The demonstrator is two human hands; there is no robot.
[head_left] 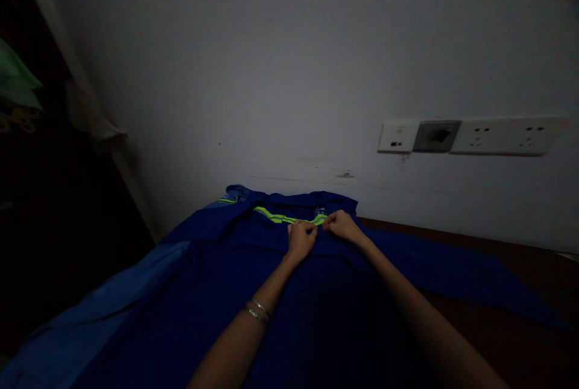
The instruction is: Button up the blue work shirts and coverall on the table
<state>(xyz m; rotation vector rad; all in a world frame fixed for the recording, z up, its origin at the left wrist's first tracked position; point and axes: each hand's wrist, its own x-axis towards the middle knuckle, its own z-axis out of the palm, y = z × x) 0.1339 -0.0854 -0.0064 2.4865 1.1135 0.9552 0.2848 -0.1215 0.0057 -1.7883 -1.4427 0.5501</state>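
A dark blue long-sleeved garment (217, 292) lies spread out in front of me, with its collar end toward the wall. Bright yellow-green trim (270, 215) shows along the neck opening. My left hand (301, 239) pinches the cloth at the lower edge of that trim, and bracelets circle its wrist. Close to its right, my right hand (342, 225) also has its fingertips closed on the cloth at the trim's right end. A small patterned patch is visible behind the right fingers. What exactly lies between the fingertips is too dark and small to see.
A lighter blue garment (113, 292) lies partly under the dark one on the left. The dark brown surface (479, 332) shows at the right. A pale wall (271, 87) rises behind, bearing several socket plates (497, 137). Pale green cloth (15, 78) hangs at the far left.
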